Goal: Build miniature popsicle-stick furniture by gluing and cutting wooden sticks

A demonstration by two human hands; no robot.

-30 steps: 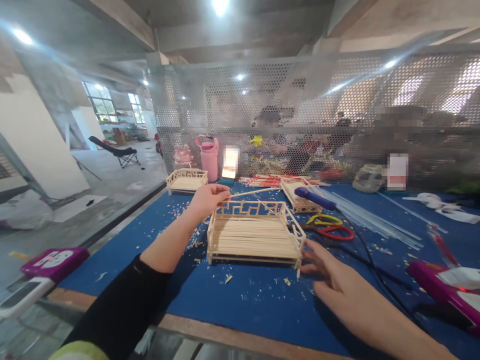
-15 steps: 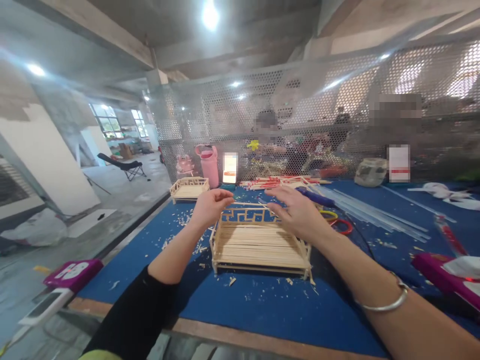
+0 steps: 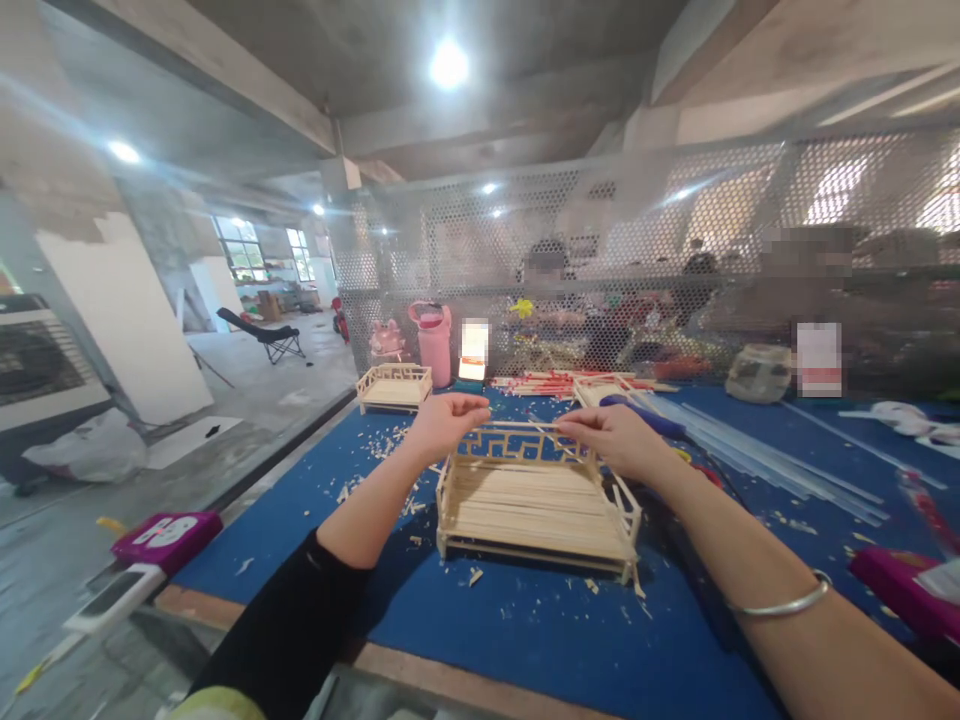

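Note:
A small bench model (image 3: 536, 505) made of thin wooden sticks stands upright on the blue tabletop, with a slatted seat and a lattice back. Along the top of its back runs a thin wooden stick (image 3: 519, 426). My left hand (image 3: 448, 425) pinches at the stick's left end, fingertips pressed together. At the other end, the thumb and fingers of my right hand (image 3: 626, 440) are closed on it. Whether the stick rests on the lattice or just above it I cannot tell. Wood shavings (image 3: 476, 577) lie around the bench.
A second small bench (image 3: 395, 388), a pink bottle (image 3: 435, 345) and a lit phone (image 3: 474, 350) stand behind. Red-tipped sticks (image 3: 540, 382) lie at the back. On the right are a blue-handled tool (image 3: 645, 415), clear glue sticks (image 3: 772, 465) and a glass jar (image 3: 759, 373).
My right hand has lowered and its fingers have closed on the stick's right end. My left hand stays pinched at the left end. The camera view has tilted up and shifted left.

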